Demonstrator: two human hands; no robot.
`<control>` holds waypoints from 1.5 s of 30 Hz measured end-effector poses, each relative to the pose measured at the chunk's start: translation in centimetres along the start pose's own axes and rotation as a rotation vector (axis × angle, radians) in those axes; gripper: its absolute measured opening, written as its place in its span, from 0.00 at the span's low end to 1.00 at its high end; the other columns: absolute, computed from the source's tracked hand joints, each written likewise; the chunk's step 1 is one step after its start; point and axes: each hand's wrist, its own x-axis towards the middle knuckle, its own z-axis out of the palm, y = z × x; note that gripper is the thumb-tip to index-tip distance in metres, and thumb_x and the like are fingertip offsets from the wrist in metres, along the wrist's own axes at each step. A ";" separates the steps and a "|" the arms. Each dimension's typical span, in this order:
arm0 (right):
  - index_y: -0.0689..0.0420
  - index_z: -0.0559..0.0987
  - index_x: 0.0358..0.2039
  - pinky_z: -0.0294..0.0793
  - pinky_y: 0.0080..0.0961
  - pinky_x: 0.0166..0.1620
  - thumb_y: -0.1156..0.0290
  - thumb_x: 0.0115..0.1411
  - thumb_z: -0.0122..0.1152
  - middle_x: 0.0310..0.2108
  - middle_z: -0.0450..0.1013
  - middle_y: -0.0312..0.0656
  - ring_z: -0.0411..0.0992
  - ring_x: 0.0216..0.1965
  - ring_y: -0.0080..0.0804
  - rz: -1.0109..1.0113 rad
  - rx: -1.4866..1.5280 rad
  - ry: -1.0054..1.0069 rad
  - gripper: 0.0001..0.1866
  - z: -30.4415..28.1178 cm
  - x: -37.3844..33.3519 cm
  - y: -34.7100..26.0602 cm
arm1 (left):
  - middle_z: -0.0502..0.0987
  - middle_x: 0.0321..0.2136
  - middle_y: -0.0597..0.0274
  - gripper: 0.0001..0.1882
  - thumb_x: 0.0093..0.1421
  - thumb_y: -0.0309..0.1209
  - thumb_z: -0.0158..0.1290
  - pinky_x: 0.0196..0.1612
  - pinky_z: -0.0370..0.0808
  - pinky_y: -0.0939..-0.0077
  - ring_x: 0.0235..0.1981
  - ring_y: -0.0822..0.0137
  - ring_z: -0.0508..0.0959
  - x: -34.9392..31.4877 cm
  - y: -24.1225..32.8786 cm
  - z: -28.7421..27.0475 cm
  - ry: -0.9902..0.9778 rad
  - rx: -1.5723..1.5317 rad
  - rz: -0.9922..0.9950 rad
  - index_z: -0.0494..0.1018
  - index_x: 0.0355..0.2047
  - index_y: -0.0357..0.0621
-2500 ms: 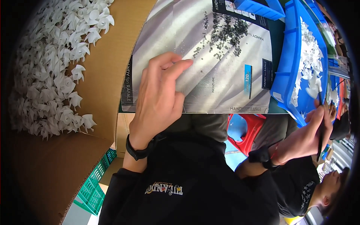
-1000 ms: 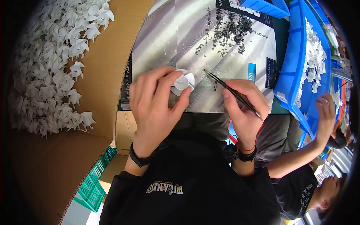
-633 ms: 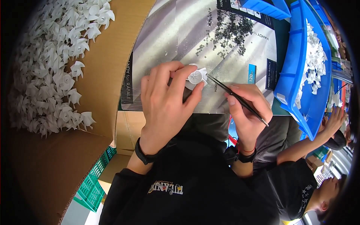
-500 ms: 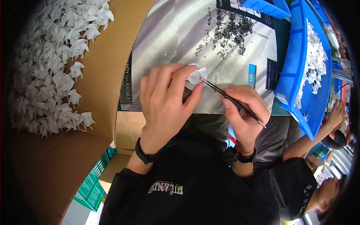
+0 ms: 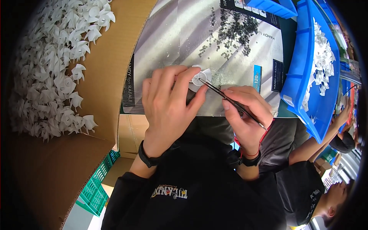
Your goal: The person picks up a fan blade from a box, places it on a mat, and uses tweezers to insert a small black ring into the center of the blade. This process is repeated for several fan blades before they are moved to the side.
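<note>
Between the thumb and index finger of my left hand [image 5: 168, 97] sits a small white plastic fan wheel [image 5: 205, 73], its round hub facing up. My right hand [image 5: 251, 113] is closed on black tweezers [image 5: 234, 102], held like a pen. The tweezer tips reach onto the hub of the wheel; whether they pinch anything there is too small to make out. Beyond my hands, many small dark rings [image 5: 239, 30] lie scattered over the printed grey board [image 5: 168, 42].
At the left, a cardboard box [image 5: 111, 46] holds a heap of white fan wheels [image 5: 57, 69]. A blue bin [image 5: 301, 65] with more white pieces [image 5: 324, 57] stands at the right. Another blue tray [image 5: 274, 7] is at the far edge. A co-worker [image 5: 295, 191] sits to the right.
The tweezer tips have shifted slightly left, further over the hub, and my right hand has moved a little left with them. My left hand keeps its hold almost unchanged.
</note>
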 end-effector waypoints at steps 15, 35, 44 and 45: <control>0.66 0.83 0.37 0.77 0.22 0.36 0.88 0.50 0.68 0.35 0.80 0.49 0.80 0.33 0.33 0.022 -0.096 -0.009 0.12 -0.4 0.1 -1.4 | 0.78 0.38 0.62 0.20 0.45 0.28 0.69 0.41 0.70 0.65 0.39 0.58 0.77 0.2 0.4 -0.3 -0.033 -0.014 -0.027 0.80 0.42 0.46; 0.68 0.81 0.39 0.77 0.25 0.36 0.84 0.57 0.62 0.38 0.78 0.51 0.76 0.33 0.33 -0.044 -0.709 0.926 0.08 -9.3 1.4 -4.2 | 0.79 0.41 0.67 0.23 0.50 0.39 0.69 0.39 0.67 0.67 0.39 0.62 0.77 0.1 0.1 -0.8 -0.023 0.113 0.032 0.78 0.46 0.48; 0.68 0.79 0.41 0.73 0.19 0.36 0.84 0.58 0.64 0.36 0.76 0.42 0.74 0.32 0.23 -0.095 -0.200 0.225 0.10 -2.5 -0.1 0.5 | 0.78 0.44 0.51 0.18 0.56 0.28 0.64 0.56 0.72 0.60 0.48 0.50 0.77 4.0 -2.1 -4.9 -0.019 0.036 -0.179 0.77 0.47 0.39; 0.67 0.78 0.43 0.72 0.18 0.36 0.84 0.59 0.65 0.37 0.76 0.41 0.73 0.33 0.23 -0.082 -0.180 0.210 0.11 -2.2 -0.1 1.4 | 0.78 0.44 0.51 0.18 0.56 0.28 0.64 0.56 0.72 0.60 0.48 0.50 0.77 4.7 -3.0 -5.9 -0.009 0.057 -0.176 0.77 0.47 0.39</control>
